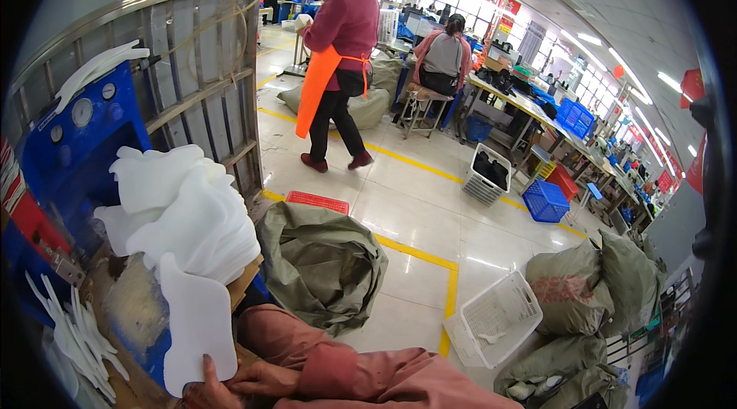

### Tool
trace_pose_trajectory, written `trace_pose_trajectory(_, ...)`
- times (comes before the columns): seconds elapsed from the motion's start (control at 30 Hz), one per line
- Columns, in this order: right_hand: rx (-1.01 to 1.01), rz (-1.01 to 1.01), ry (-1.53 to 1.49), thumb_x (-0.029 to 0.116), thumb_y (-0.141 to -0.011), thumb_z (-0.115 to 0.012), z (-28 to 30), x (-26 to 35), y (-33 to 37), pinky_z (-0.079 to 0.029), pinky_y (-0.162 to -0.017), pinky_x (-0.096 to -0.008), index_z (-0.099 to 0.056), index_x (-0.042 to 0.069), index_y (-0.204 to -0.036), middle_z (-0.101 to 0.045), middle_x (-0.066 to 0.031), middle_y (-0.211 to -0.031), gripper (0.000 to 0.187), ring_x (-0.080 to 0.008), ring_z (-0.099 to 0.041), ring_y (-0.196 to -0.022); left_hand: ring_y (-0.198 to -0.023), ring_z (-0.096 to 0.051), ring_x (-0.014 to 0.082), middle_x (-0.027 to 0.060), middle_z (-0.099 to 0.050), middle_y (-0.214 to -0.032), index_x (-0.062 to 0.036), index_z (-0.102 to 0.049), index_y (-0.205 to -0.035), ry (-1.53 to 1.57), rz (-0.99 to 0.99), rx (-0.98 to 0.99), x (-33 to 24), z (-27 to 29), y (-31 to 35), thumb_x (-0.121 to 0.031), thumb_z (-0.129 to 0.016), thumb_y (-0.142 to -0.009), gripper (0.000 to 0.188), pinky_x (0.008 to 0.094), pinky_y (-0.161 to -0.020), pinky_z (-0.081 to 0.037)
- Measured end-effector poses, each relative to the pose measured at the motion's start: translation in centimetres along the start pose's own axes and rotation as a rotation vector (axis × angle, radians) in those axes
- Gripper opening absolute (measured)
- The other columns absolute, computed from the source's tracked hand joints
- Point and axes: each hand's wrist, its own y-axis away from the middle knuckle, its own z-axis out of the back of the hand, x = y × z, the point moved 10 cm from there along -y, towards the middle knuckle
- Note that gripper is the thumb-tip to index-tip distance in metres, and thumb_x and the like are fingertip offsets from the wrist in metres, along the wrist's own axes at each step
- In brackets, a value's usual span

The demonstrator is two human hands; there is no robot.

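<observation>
A flat white shaped piece (198,317), rounded at the top with a curved, flaring lower edge, stands tilted at the lower left. My left hand (219,394) grips its lower edge, a finger lying on its face. Beside it my right hand (265,378), in a pink sleeve, is closed near the piece's lower right corner; what its fingertips hold is hidden. Just behind rises a thick stack of similar white pieces (203,213). To the left, narrow curved white strips (77,324) lie in a loose heap. A pale dusty patch (138,301) shows between them and the piece.
A blue machine (115,113) with round gauges stands left, before a metal-railed panel (199,94). An open green sack (315,263) sits beyond my arm. White crate (499,317) and full sacks (572,286) lie right. A person in an orange apron (345,63) is ahead; another sits farther back.
</observation>
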Motion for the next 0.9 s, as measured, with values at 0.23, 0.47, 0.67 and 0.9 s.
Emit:
trace_pose_trajectory(0.23,-0.017,-0.006,0.004,0.023,-0.109,-0.056,0.0,0.3,0.1,-0.055,-0.079,-0.0323,-0.07,0.0,-0.127,-0.072,-0.0073,-0.098,0.033,-0.0143,-0.065,-0.088,-0.097,-0.065,0.0235,0.0132,-0.065,-0.11,-0.0013,-0.052,-0.142,-0.023,-0.064,0.066,0.2,0.4,-0.2,-0.055,-0.056,-0.103,0.066,0.0346,-0.084,-0.057)
trace_pose_trajectory(0.47,-0.063,0.048,0.097,0.026,-0.109,-0.058,0.6,1.1,0.3,-0.055,-0.088,-0.0335,-0.072,0.0,-0.124,-0.075,-0.0086,-0.106,0.033,-0.015,-0.067,-0.099,-0.095,-0.065,0.0225,0.012,-0.066,-0.109,0.0001,-0.055,-0.138,-0.054,-0.112,0.138,-0.3,-1.5,0.2,-0.051,-0.055,-0.105,0.061,0.0343,-0.083,-0.056)
trace_pose_trajectory(0.67,-0.062,-0.019,0.033,0.024,-0.107,-0.06,0.6,0.5,0.0,-0.057,-0.082,-0.0336,-0.072,0.0,-0.122,-0.075,-0.0087,-0.102,0.03,-0.0145,-0.069,-0.093,-0.092,-0.065,0.0217,0.0111,-0.066,-0.107,0.0014,-0.057,-0.134,-0.138,-0.088,0.151,0.0,-0.8,0.0,-0.049,-0.054,-0.107,0.057,0.034,-0.083,-0.055)
trace_pose_trajectory(0.9,-0.04,-0.108,-0.002,0.021,-0.106,-0.062,0.3,1.0,0.6,-0.056,-0.089,-0.0329,-0.072,-0.002,-0.123,-0.077,-0.0121,-0.106,0.03,-0.0152,-0.069,-0.1,-0.089,-0.066,0.0209,0.0095,-0.065,-0.102,-0.0014,-0.057,-0.132,0.046,-0.153,0.045,0.0,0.9,-0.8,-0.046,-0.057,-0.106,0.051,0.035,-0.078,-0.056)
